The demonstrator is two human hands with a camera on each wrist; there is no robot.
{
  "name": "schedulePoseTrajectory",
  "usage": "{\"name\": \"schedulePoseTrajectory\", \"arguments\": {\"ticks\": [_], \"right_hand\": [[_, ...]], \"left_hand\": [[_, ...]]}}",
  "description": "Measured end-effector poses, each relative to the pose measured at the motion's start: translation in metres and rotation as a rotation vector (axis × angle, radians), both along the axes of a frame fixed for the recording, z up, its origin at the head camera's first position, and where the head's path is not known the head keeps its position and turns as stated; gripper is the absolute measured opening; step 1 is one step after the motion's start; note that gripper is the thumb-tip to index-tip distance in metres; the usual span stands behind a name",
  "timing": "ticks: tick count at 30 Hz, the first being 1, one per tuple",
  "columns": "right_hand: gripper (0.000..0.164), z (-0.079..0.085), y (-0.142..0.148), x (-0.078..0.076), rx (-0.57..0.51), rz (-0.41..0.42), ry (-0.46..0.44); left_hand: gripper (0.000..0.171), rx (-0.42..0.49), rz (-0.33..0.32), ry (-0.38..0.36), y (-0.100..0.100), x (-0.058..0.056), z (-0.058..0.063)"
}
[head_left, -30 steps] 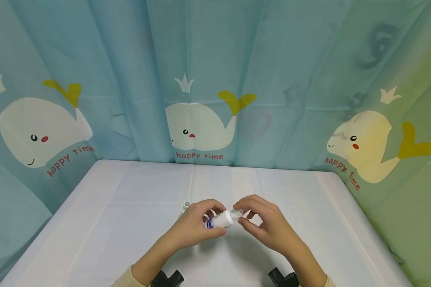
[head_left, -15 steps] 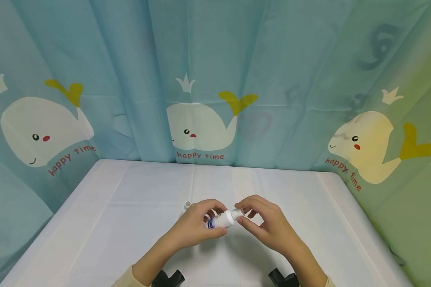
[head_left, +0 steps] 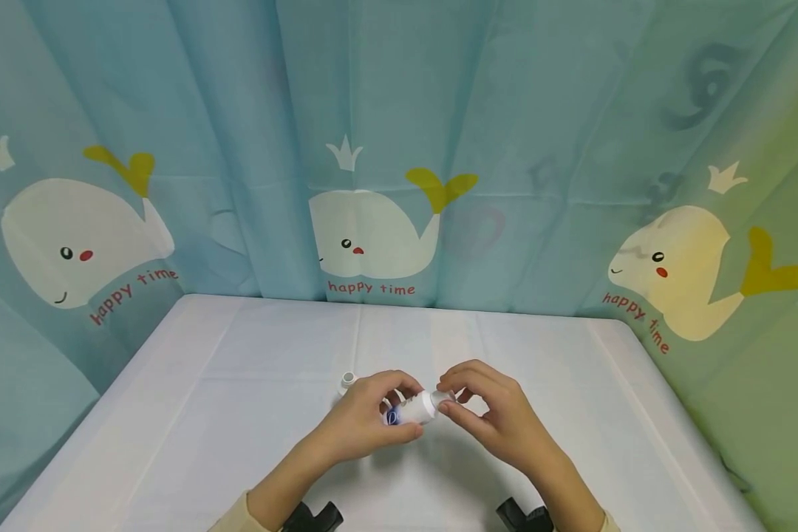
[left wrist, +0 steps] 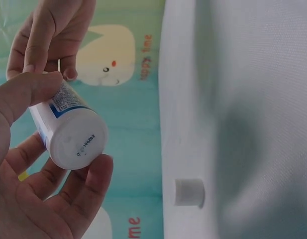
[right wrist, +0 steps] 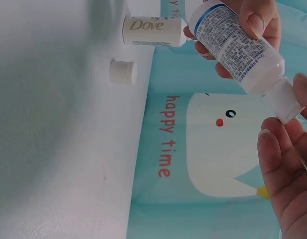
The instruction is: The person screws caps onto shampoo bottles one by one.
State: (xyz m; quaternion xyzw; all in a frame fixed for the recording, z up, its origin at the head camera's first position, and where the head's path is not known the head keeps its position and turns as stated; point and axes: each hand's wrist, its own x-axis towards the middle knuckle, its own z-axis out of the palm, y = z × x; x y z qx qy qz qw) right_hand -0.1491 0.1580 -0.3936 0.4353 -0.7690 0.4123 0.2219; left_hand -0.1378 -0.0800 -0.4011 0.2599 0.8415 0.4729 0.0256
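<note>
My left hand grips a small white bottle with a blue band and fine print, above the table. The bottle lies tilted, its flat stamped base facing the left wrist camera. At the other end, my right hand pinches the bottle's whitish cap between thumb and fingers. The cap sits at the bottle's neck; whether it is loose, I cannot tell. A second white bottle marked Dove stands on the table behind my left hand, its narrow neck bare at the top.
A loose white cap stands on the white-covered table, near the Dove bottle. Around the table hangs a blue-green curtain printed with whales. Black wrist mounts show at the bottom edge.
The held bottle has shifted slightly right, and the right fingers have moved a little on its cap. Both hands otherwise stay in place.
</note>
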Motion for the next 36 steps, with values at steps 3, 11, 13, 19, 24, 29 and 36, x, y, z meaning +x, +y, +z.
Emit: {"name": "schedulePoseTrajectory", "arguments": {"ticks": [3, 11, 13, 19, 24, 29, 36], "right_hand": [[0.028, -0.0001, 0.0006, 0.0001, 0.01, 0.009, -0.01], [0.037, -0.0003, 0.0033, -0.0005, 0.04, 0.005, -0.039], [0.037, -0.0004, 0.0038, -0.0002, 0.046, -0.005, -0.054], [0.033, -0.0006, 0.0029, -0.0001, 0.052, -0.019, -0.046], [0.035, -0.0006, 0.0015, -0.0007, 0.046, -0.026, -0.03], [0.034, -0.0006, 0.0009, -0.0002, 0.038, -0.011, -0.021], [0.029, 0.0011, 0.0009, 0.0005, 0.033, 0.043, -0.02]], "left_hand": [[0.036, -0.004, 0.005, 0.003, -0.0008, 0.0002, 0.0002], [0.037, -0.002, 0.011, 0.013, -0.0021, -0.0018, -0.0009], [0.037, -0.004, 0.01, 0.014, -0.0021, -0.0017, -0.0008], [0.037, -0.007, 0.009, 0.009, -0.0013, -0.0009, 0.0005], [0.036, -0.01, 0.001, 0.009, -0.0005, 0.0001, 0.0013], [0.037, -0.012, -0.003, 0.004, 0.0003, 0.0006, 0.001], [0.037, -0.011, -0.004, 0.015, 0.0004, 0.0011, 0.0002]]}}
